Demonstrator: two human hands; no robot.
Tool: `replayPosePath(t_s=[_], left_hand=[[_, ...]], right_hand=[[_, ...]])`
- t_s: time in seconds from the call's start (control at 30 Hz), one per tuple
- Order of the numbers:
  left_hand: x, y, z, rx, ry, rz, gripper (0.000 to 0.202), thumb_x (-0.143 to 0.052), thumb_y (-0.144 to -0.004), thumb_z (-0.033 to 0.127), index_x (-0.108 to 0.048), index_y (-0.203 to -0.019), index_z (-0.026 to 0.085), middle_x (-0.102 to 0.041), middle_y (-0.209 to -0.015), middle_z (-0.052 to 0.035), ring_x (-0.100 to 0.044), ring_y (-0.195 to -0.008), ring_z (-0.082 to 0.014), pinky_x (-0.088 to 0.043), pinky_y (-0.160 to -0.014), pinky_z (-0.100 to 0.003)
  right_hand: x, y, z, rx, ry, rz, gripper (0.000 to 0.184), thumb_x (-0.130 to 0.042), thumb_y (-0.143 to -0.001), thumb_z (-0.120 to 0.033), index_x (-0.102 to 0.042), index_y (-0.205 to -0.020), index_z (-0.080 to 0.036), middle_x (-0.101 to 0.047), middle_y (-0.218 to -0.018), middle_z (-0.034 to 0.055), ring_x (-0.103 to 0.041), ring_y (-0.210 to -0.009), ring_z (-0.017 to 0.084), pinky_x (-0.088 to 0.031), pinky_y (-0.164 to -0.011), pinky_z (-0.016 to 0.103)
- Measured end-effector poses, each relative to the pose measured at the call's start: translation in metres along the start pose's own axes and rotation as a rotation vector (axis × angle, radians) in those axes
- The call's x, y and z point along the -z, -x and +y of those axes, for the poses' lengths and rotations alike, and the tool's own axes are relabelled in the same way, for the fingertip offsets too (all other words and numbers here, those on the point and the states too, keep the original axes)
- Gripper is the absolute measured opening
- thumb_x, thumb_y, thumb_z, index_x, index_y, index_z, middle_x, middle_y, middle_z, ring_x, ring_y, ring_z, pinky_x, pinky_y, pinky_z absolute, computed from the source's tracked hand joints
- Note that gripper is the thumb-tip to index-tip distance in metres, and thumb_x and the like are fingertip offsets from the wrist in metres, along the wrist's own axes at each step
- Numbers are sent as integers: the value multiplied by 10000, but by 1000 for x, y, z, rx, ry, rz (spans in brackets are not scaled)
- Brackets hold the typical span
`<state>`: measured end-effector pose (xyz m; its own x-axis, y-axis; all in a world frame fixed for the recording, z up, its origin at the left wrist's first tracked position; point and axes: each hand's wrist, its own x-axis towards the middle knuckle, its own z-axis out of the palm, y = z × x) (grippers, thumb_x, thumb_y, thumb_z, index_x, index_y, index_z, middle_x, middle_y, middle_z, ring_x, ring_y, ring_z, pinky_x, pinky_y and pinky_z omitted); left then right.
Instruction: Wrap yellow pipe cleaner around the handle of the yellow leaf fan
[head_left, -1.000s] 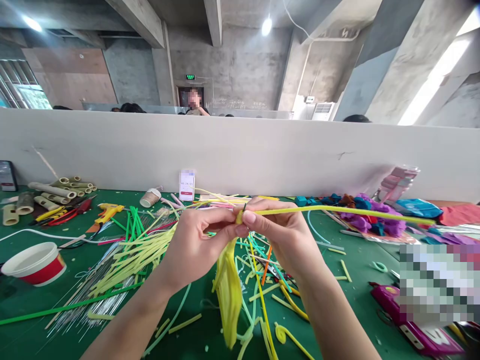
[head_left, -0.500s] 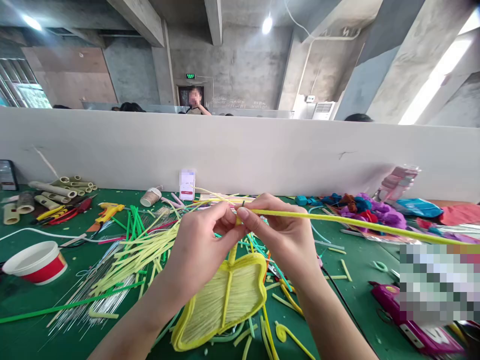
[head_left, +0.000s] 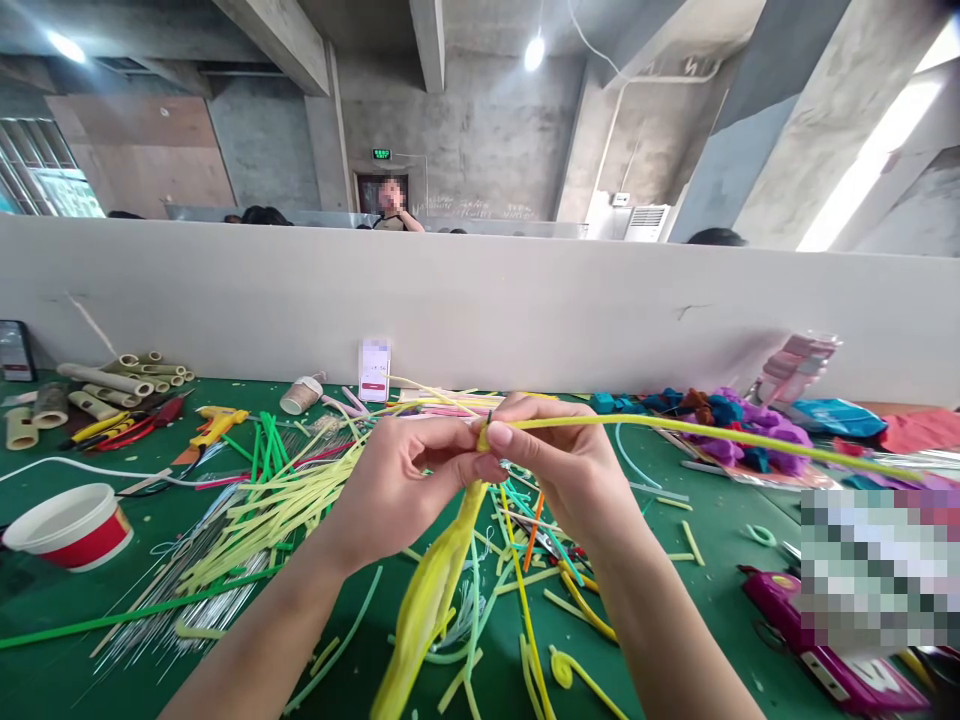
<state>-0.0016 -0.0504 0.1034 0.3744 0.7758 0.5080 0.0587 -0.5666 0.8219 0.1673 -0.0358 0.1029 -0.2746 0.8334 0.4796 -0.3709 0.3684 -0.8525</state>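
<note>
My left hand [head_left: 420, 480] pinches the stem of a yellow leaf-shaped piece [head_left: 431, 605], which hangs below the fingers and shows nearly edge-on. Close against it, my right hand [head_left: 570, 470] grips a long, soft yellow strip [head_left: 697, 433] between thumb and forefinger. The strip runs from the stem's top out to the right. A small dark tip [head_left: 489, 416] sticks up between the fingertips of both hands. Whether the strip wraps fully round the stem is hidden by the fingers.
Pale yellow strips [head_left: 300, 505] and thin wires [head_left: 187, 590] lie at left, near a paper cup [head_left: 71, 525] and glue gun [head_left: 217, 425]. A phone [head_left: 374, 370] leans on the white partition [head_left: 480, 310]. Purple bundles [head_left: 772, 425] and a magenta device [head_left: 832, 640] lie at right.
The leaf-shaped piece has turned from its broad face to nearly edge-on. Both hands stay together at its stem, and the yellow strip still stretches right.
</note>
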Motion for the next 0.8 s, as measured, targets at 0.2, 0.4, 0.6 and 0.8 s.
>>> replayPosePath(t_s=[0.2,0.4,0.6,0.8], left_hand=[[8,1,0,27,254,-231,201,-616,-936,200,-804,-982,255,-792,-836,-36,-741,-813,-170,-598,-796,-283],[4,1,-1,-14,126,-177,206,-587,-958,238,-791,-986,236,-790,-932,-47,-732,-862,-173,-589,-796,-275],[-12,4,7,-41,-210,156,194,-681,-896,276,-691,-1081,221,-754,-991,-16,-712,-803,-135,-580,-709,-222],[-13,7,8,-76,-310,243,38,-721,-853,223,-695,-843,198,-728,-754,37,-686,-692,-97,-545,-677,-170]], right_hand=[[-8,7,-11,-3,0,-66,39,-810,-758,-236,-773,-745,-233,-615,-637,-21,-573,-515,107,-462,-432,246],[-7,9,-9,-24,1,22,73,-822,-743,-225,-749,-736,-231,-635,-670,-32,-583,-517,89,-484,-462,225],[-7,10,-5,105,236,209,110,-815,-733,-142,-753,-773,-224,-684,-746,-17,-642,-727,118,-510,-660,230],[-10,9,-6,74,248,200,117,-822,-710,-131,-764,-750,-224,-701,-757,-7,-647,-749,133,-502,-655,234]])
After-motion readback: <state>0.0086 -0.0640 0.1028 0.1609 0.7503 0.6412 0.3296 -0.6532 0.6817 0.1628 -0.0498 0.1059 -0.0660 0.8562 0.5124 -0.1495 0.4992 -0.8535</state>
